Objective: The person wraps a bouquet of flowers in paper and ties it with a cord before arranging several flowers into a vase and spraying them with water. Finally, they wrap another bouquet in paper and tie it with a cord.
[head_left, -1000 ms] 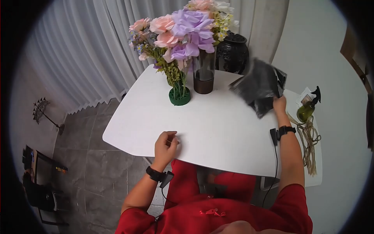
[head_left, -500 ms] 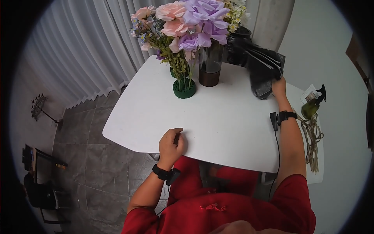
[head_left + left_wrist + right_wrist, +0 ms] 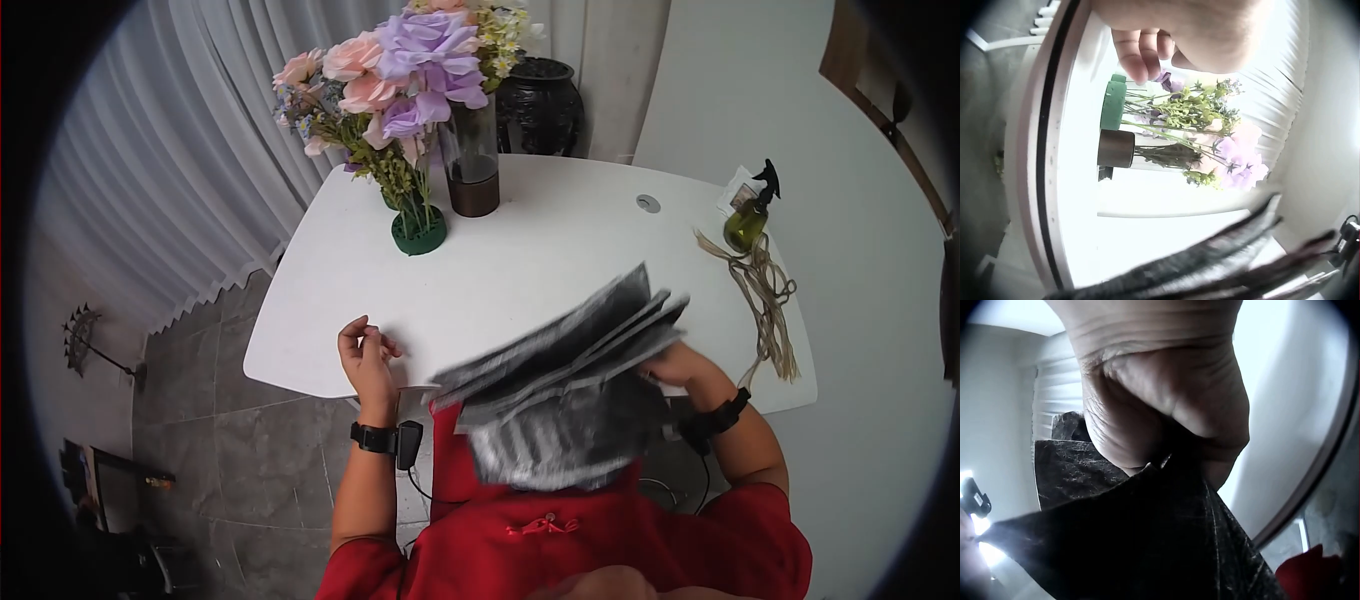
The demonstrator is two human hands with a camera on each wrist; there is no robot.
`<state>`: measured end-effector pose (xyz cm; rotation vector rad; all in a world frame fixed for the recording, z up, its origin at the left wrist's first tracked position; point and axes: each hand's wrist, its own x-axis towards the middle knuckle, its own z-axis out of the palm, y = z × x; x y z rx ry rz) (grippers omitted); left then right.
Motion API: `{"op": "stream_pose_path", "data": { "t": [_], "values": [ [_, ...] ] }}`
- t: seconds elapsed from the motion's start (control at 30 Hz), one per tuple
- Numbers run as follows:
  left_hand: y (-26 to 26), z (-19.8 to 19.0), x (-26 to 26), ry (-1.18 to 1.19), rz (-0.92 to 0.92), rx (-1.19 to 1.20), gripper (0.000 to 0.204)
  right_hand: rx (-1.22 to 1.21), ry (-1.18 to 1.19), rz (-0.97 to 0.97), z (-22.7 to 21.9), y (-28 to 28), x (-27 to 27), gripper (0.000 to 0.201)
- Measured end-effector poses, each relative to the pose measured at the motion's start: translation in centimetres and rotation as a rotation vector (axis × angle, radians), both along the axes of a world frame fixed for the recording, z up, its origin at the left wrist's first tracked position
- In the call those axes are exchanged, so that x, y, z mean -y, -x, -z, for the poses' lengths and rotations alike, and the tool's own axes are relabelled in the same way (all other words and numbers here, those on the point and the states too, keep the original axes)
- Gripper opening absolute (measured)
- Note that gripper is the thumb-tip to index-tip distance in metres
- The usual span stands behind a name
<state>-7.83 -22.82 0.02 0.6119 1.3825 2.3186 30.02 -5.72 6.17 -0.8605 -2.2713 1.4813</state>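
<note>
My right hand [image 3: 676,366] grips a bundle of thin black crinkled sheets [image 3: 565,410] by one edge. They fan out, blurred, across the table's front edge and over my red clothes. In the right wrist view the fingers curl round the gathered black sheets [image 3: 1122,537]; the fingertips are hidden. The far ends of the sheets [image 3: 1204,269] rise at the bottom of the left wrist view. My left hand [image 3: 368,362] stays over the table's front left part, fingers loosely bent, holding nothing.
A flower arrangement [image 3: 425,65] rises from a green base [image 3: 418,232] beside a dark-bottomed vase [image 3: 474,185] at the table's back left. On the right lie a green pump bottle [image 3: 745,228], a white packet [image 3: 737,190] and tan strands [image 3: 765,300]. A black pot [image 3: 540,105] stands behind.
My right hand has brought the black sheets from the table's back right to its front edge, near my body. A round table fitting now shows. The left hand has shifted slightly, still holding nothing.
</note>
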Motion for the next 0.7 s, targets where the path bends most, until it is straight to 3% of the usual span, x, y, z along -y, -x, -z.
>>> {"op": "stream_pose_path", "data": {
  "t": [0.03, 0.07, 0.13, 0.17, 0.2, 0.23, 0.27, 0.37, 0.43, 0.47, 0.5, 0.57, 0.63, 0.7],
  "values": [
    [-0.1, -0.1, 0.0, 0.025, 0.012, -0.032, 0.020, -0.051, -0.011, 0.044, -0.1, -1.0, -1.1, 0.046],
    [-0.1, -0.1, 0.0, 0.025, 0.023, -0.036, 0.020, 0.045, -0.044, 0.214, -0.6, -1.9, -2.1, 0.042],
    [-0.2, 0.2, 0.1, 0.044, 0.040, -0.091, 0.019, -0.133, -0.136, 0.584, 1.0, -4.4, -4.6, 0.035],
    [-0.2, 0.1, 0.1, 0.049, 0.048, -0.091, 0.019, 0.019, -0.524, 0.597, 2.7, -7.6, -7.1, 0.030],
    [-0.2, 0.0, 0.0, 0.055, 0.044, -0.093, 0.019, -0.091, -0.762, 0.621, 2.6, -9.3, -8.2, 0.027],
    [-0.3, 0.0, 0.0, 0.061, 0.039, -0.095, 0.019, 0.182, -0.725, 0.954, 4.1, -12.3, -10.2, 0.029],
    [-0.3, 0.1, 0.0, 0.065, 0.046, -0.097, 0.019, 0.142, -0.764, 0.975, 2.0, -13.1, -9.2, 0.040],
    [-0.4, 0.0, -0.3, 0.094, 0.041, -0.177, 0.017, 0.035, -0.878, 1.141, 0.1, -15.7, -7.2, 0.035],
    [-0.6, -0.1, -0.4, 0.137, 0.049, -0.235, 0.015, -0.236, -0.670, 1.159, -1.0, -16.3, -6.3, 0.029],
    [-0.6, -0.1, -0.5, 0.141, 0.052, -0.237, 0.015, -0.484, -0.569, 1.157, -0.9, -15.9, -6.0, 0.026],
    [-0.6, 0.0, -0.5, 0.141, 0.057, -0.244, 0.014, -0.482, -0.564, 1.161, -1.2, -15.5, -5.5, 0.026],
    [-0.7, 0.0, -0.6, 0.143, 0.066, -0.253, 0.014, -0.737, 0.121, 1.023, -3.6, -13.3, -3.4, 0.026],
    [-0.8, -0.2, -0.5, 0.163, 0.065, -0.264, 0.014, -0.782, 0.149, 0.940, -4.8, -9.8, -2.1, 0.031],
    [-0.6, 0.1, -0.5, 0.163, 0.074, -0.279, 0.014, -0.716, 0.326, 0.757, -4.8, -7.4, -1.9, 0.032]
  ]
}}
